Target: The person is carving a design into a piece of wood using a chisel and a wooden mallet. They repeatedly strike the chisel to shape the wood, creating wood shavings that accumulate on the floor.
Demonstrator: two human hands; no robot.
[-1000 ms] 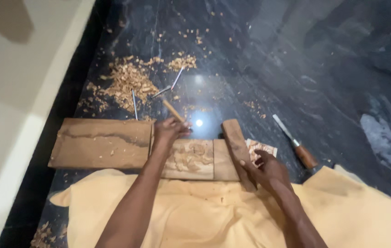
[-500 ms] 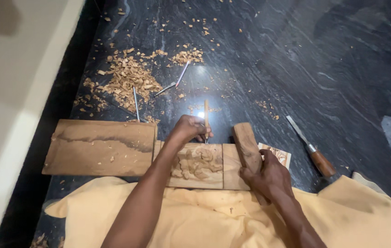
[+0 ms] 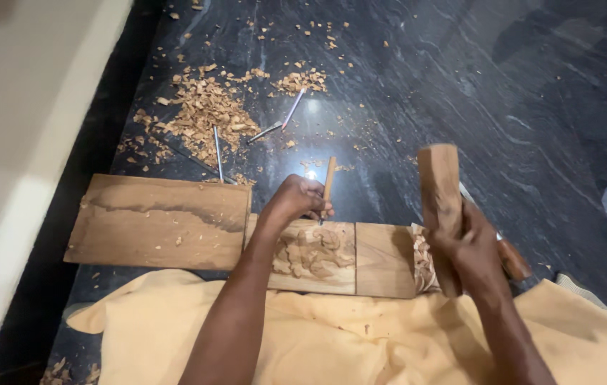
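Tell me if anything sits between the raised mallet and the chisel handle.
Nothing visible does. The right hand holds the mallet upright, right of the chisel, which the left hand holds on the carving; only bare floor between.

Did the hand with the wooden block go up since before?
Yes. The right hand has lifted the wooden block up off the carved panel, where it lay before.

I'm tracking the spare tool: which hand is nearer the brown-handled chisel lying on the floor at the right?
The right hand, gripping the wooden mallet block, sits right over the brown-handled chisel. The left hand is further left at the carved panel, holding a chisel.
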